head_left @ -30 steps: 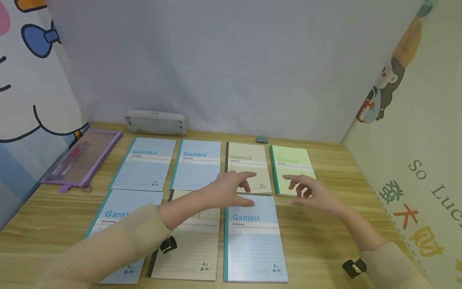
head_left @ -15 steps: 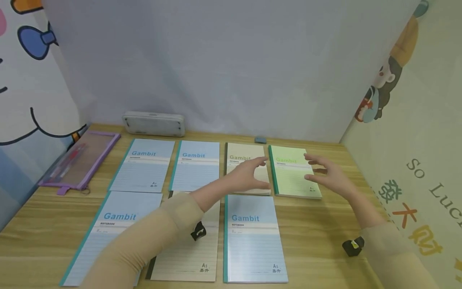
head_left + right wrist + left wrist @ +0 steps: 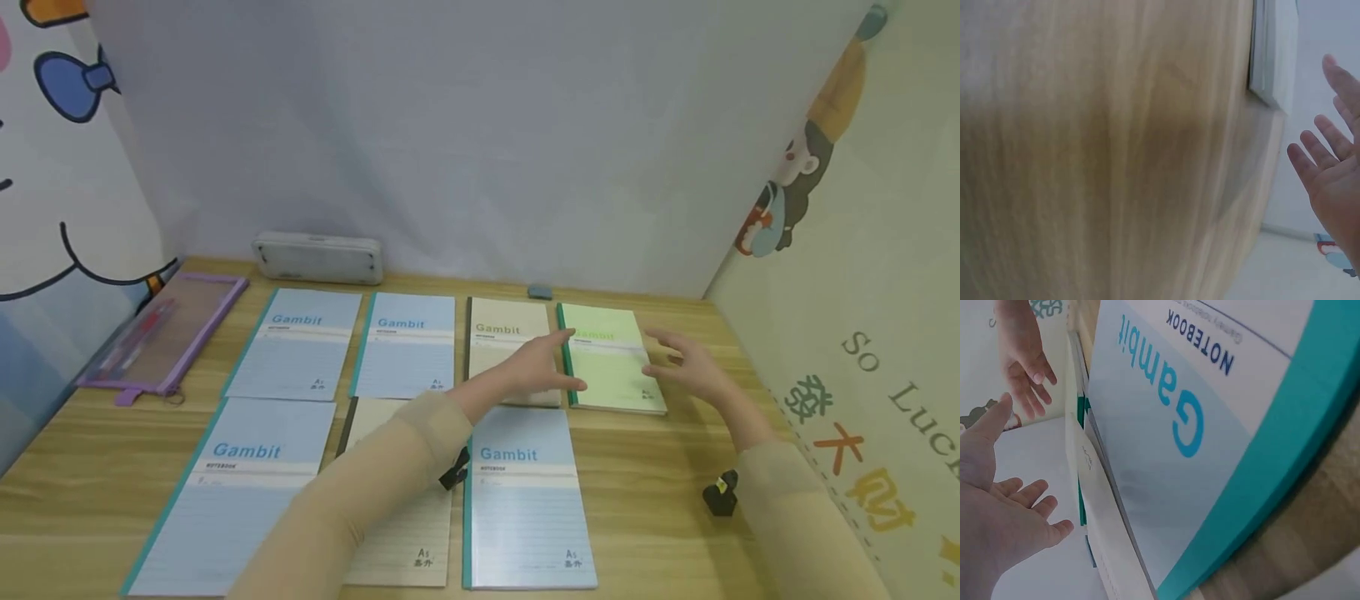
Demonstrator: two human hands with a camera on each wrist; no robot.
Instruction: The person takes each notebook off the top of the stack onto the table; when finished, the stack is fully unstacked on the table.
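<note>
A pale green notebook [image 3: 611,375] with a dark green spine lies flat at the right end of the back row. My left hand [image 3: 538,368], thumb and fingers spread apart, reaches over the beige notebook [image 3: 498,342] to the green one's spine side. On the other side, my right hand [image 3: 697,367] is beside the right edge, fingers parted and palm turned inward. Both hands look raised off the table and hold nothing; whether a fingertip touches the green cover cannot be told. Below the left forearm, a blue notebook [image 3: 528,508] lies in the front row, large in the left wrist view.
Two more blue notebooks [image 3: 300,358] [image 3: 408,358] fill the back row's left. Another blue notebook [image 3: 232,492] and a partly covered beige notebook [image 3: 405,542] lie in front. A purple-edged mesh pouch [image 3: 168,333], a grey case [image 3: 318,258] and a small grey-blue block [image 3: 540,292] stand farther back.
My left hand has moved right, from over the beige notebook towards the green notebook's spine. My right hand has shifted right, off the green cover to beside its edge. The notebooks keep their places.
</note>
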